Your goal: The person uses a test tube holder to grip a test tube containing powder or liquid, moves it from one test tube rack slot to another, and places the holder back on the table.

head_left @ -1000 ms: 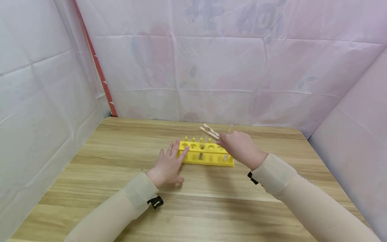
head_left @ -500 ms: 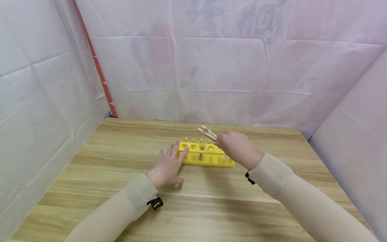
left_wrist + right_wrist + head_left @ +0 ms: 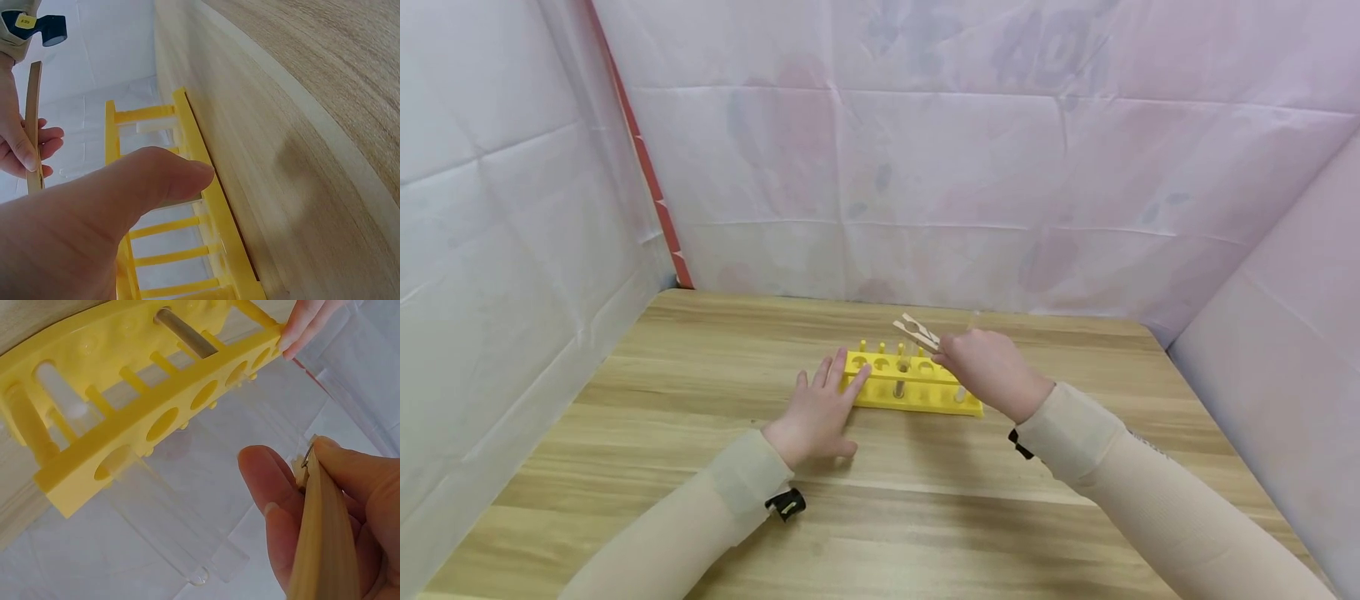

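A yellow test tube rack stands on the table. My left hand rests with spread fingers on its left end; the thumb shows large in the left wrist view. Above the rack, my right hand grips a wooden test tube clamp. The clamp's tips point left, by the top of a glass tube with dark contents in a middle hole. Whether they surround that tube I cannot tell. Another glass tube, with white contents, stands in the right end hole, partly behind my right hand.
The wood-grain table extends around the rack. Pale cloth walls rise behind it and at both sides. A red strip runs down the back left corner. Black wrist devices sit under both sleeves.
My right hand and the clamp have shifted slightly left and down since one second ago, staying almost still in the last half second. The left hand and rack have kept their places.
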Motion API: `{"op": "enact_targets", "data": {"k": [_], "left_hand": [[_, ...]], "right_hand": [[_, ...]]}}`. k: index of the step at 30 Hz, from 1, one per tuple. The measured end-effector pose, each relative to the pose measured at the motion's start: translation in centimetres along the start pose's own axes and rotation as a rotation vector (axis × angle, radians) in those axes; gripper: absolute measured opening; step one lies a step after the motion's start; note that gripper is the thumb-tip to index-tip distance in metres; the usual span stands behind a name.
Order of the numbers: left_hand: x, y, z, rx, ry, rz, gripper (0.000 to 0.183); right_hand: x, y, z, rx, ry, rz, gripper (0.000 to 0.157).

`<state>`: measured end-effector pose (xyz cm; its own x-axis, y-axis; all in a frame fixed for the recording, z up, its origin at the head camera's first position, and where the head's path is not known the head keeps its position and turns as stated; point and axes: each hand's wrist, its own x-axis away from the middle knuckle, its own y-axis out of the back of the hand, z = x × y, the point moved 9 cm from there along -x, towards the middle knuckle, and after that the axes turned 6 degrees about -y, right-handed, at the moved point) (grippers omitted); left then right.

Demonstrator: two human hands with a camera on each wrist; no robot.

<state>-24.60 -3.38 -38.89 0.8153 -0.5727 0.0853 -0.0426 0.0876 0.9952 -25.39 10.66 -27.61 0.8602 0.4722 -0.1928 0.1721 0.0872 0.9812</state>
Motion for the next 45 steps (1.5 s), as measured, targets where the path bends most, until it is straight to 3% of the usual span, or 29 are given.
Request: {"op": "enact_targets", "data": {"k": [45], "left_hand": [[0.04,0.03,-0.25,0.035,0.001,-0.017,0.11]], "right_hand": [[0.02,-0.84,-0.22,-0.009,-0.027,0.086,0.023]]}}
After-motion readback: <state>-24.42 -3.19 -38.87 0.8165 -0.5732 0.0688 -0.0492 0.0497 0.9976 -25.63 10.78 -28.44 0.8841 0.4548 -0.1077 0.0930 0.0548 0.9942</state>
